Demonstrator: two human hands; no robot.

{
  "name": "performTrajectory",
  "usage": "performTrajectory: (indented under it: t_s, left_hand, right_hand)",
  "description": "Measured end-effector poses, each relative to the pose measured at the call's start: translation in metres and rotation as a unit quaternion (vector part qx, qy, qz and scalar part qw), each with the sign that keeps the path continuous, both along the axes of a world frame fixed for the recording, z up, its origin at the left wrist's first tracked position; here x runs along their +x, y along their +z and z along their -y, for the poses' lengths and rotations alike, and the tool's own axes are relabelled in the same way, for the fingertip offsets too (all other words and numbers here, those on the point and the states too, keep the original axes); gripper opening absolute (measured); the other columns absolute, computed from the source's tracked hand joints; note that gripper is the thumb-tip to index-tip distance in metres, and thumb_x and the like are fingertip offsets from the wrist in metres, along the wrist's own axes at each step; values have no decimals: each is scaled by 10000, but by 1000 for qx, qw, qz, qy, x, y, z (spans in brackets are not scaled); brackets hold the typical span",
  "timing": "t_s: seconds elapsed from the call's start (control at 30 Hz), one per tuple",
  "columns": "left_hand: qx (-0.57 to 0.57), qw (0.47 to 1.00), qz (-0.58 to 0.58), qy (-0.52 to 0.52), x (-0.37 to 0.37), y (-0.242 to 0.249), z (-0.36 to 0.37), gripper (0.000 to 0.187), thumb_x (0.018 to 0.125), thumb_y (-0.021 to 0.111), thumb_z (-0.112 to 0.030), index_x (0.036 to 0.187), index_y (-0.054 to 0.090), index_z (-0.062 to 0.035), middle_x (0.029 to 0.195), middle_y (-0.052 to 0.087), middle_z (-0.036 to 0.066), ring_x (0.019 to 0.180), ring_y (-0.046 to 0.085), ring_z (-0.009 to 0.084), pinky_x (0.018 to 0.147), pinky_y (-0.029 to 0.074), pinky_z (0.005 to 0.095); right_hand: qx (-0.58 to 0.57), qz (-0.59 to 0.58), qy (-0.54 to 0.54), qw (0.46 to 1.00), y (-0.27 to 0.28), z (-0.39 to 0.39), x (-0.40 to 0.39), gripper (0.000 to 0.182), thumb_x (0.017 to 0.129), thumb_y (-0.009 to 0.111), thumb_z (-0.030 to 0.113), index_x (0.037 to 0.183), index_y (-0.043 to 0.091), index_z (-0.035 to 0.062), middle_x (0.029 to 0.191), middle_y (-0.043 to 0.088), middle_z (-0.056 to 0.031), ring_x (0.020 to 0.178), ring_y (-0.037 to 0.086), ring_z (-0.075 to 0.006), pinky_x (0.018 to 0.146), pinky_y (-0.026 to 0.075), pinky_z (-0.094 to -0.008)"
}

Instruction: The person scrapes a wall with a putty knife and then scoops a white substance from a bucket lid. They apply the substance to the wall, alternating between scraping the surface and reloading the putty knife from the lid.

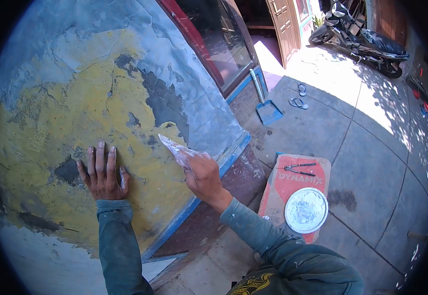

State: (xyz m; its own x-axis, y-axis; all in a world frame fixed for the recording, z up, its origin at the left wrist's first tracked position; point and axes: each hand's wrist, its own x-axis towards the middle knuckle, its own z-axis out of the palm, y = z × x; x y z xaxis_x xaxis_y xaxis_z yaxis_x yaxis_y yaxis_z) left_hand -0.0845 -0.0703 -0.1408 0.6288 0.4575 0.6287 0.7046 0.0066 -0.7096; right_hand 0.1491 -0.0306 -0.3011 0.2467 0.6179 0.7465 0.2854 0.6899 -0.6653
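Observation:
My left hand (103,172) lies on the wall (86,108) with its fingers spread, beside a dark bare patch. The wall's paint is peeling, yellow in the middle and pale blue around it. Closed round a whitish, smeared scraper-like tool (176,149), my right hand (203,176) is right of my left hand, near the wall's blue edge. The tool's pointed end is at the yellow surface, below a grey bare patch (165,101). My fingers hide its handle.
On the concrete floor, a red and brown Dynamix bag (296,167) bears pincers (300,169) and a round, white-smeared lid or container (306,210). A blue dustpan (269,112) leans near the window. Sandals (298,103) and a motorcycle (361,42) are farther off.

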Motion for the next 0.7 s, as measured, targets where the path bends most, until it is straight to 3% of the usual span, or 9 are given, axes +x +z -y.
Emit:
performTrajectory:
  t_s: [0.03,0.1,0.17,0.27,0.5,0.57,0.7]
  left_hand:
    - [-1,1000,0,-2,0,0,0,539,892,560,-260,1430,563,-224,1564,485,30,1492,390,287,1275,168,588]
    - [-2,1000,0,-2,0,-1,1,535,893,559,-259,1426,566,-221,1562,488,34,1491,393,289,1274,169,591]
    - [-6,1000,2,-6,2,1,2,528,894,557,-257,1420,572,-218,1556,495,38,1487,398,291,1271,169,594]
    - [-3,1000,1,-4,0,-1,0,527,891,559,-254,1416,577,-218,1557,493,39,1487,397,290,1274,165,593]
    - [-8,1000,4,-1,3,1,2,535,881,572,-256,1414,581,-222,1556,492,41,1486,395,290,1278,158,592]
    - [-9,1000,2,-4,2,1,2,536,878,579,-252,1413,582,-221,1554,494,41,1485,396,290,1278,160,593]
    - [-11,1000,5,-2,2,1,2,535,878,580,-245,1413,583,-221,1552,494,41,1488,392,291,1278,161,594]
  right_hand:
    - [27,-56,23,998,3,2,8,492,794,598,-41,1280,664,-4,1081,703,-231,934,675,-421,819,518,-445]
    - [-13,-180,-51,982,17,-24,37,437,841,580,-25,1271,655,-31,1066,705,-242,944,675,-450,845,522,-458]
    - [-65,-201,-88,974,17,-56,64,351,947,589,61,1284,638,-21,1116,700,-257,983,681,-447,872,528,-481]
    - [-121,-140,-127,974,16,-76,77,368,935,590,58,1291,636,-20,1107,701,-270,979,686,-457,870,530,-491]
    - [-191,-136,-168,957,-5,-75,63,405,896,602,51,1288,629,-46,1113,693,-295,996,683,-468,891,526,-500]
    - [-257,-152,-165,940,-1,-79,61,414,881,609,45,1283,628,-54,1115,692,-297,1002,682,-468,895,524,-501]
    - [-173,-151,-154,961,33,-77,45,410,879,613,48,1277,625,-48,1093,696,-283,977,675,-470,871,517,-515]
